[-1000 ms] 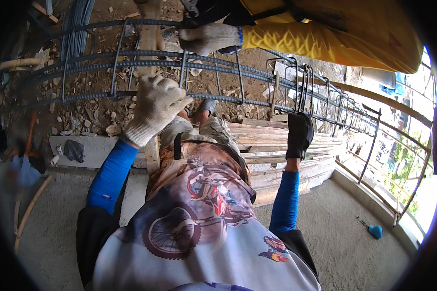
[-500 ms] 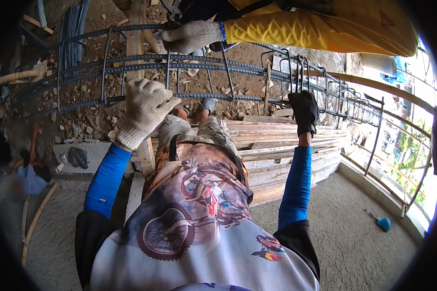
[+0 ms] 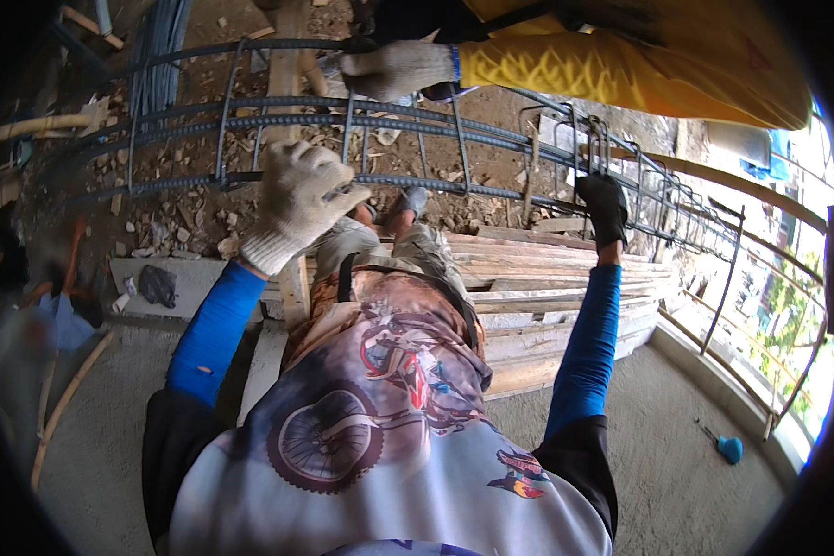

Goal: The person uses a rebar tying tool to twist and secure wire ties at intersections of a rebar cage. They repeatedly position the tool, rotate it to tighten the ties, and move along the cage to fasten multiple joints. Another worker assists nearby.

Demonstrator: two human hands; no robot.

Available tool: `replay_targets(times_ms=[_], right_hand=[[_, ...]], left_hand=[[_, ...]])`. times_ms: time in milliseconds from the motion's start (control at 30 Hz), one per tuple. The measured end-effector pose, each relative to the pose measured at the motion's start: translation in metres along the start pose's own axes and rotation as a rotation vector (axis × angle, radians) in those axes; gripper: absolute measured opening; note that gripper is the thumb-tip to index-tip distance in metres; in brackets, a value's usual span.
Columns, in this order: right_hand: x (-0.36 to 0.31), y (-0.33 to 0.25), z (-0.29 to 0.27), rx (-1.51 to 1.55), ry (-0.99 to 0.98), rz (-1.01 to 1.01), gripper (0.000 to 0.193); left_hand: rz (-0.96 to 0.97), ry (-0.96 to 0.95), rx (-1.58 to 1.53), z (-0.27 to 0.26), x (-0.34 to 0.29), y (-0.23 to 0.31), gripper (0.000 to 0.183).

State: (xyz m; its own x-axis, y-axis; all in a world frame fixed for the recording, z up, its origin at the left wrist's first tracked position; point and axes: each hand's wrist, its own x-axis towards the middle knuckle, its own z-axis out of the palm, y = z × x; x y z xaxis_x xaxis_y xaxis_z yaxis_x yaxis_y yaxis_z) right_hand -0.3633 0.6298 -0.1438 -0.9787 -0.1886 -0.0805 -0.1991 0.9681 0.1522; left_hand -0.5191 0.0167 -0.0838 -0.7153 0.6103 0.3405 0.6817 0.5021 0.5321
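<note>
A long rebar cage (image 3: 417, 127), made of ribbed steel bars with bent stirrups, stretches across in front of me. My left hand (image 3: 301, 196), in a white knit glove, is curled over its near bar, thumb pointing right. Further right, my right hand (image 3: 604, 206) wears a dark glove and is closed at the near side of the cage, just below several bunched stirrups (image 3: 595, 139). Its fingers partly hide what they grip. Across the cage, a co-worker's white-gloved hand (image 3: 394, 71) rests at the far bar, with a yellow sleeve (image 3: 565, 74) behind it.
Stacked wooden planks (image 3: 565, 296) lie between the cage and a rough concrete floor (image 3: 639, 445). A bundle of thin steel rods (image 3: 157, 69) is on rubble at upper left. A blue round object (image 3: 729, 450) sits on the floor at right. Another person (image 3: 65, 320) is blurred at far left.
The whole view has shifted, so the cage and hands appear a little further right. Both my hands keep their places along the cage.
</note>
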Motion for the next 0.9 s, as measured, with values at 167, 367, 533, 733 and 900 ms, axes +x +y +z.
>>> replay_targets(times_ms=[167, 367, 533, 733, 900], right_hand=[[-0.007, -0.020, -0.047, 0.194, 0.025, 0.327, 0.020], [-0.023, -0.113, -0.179, 0.254, 0.137, 0.302, 0.006], [-0.002, -0.226, -0.265, 1.396, -0.080, 0.884, 0.017], [0.037, -0.306, -0.287, 1.730, -0.545, 0.966, 0.027], [0.056, -0.319, -0.279, 1.703, -0.790, 0.892, 0.038]], left_hand=[[0.005, -0.046, -0.086, -0.011, 0.000, -0.003, 0.015], [-0.036, -0.156, -0.245, -0.027, 0.001, -0.014, 0.022], [-0.112, -0.241, -0.324, -0.029, 0.001, -0.021, 0.026], [-0.317, 0.082, -0.333, -0.040, -0.006, 0.015, 0.019], [-0.640, 0.119, -0.612, -0.044, -0.045, 0.063, 0.028]])
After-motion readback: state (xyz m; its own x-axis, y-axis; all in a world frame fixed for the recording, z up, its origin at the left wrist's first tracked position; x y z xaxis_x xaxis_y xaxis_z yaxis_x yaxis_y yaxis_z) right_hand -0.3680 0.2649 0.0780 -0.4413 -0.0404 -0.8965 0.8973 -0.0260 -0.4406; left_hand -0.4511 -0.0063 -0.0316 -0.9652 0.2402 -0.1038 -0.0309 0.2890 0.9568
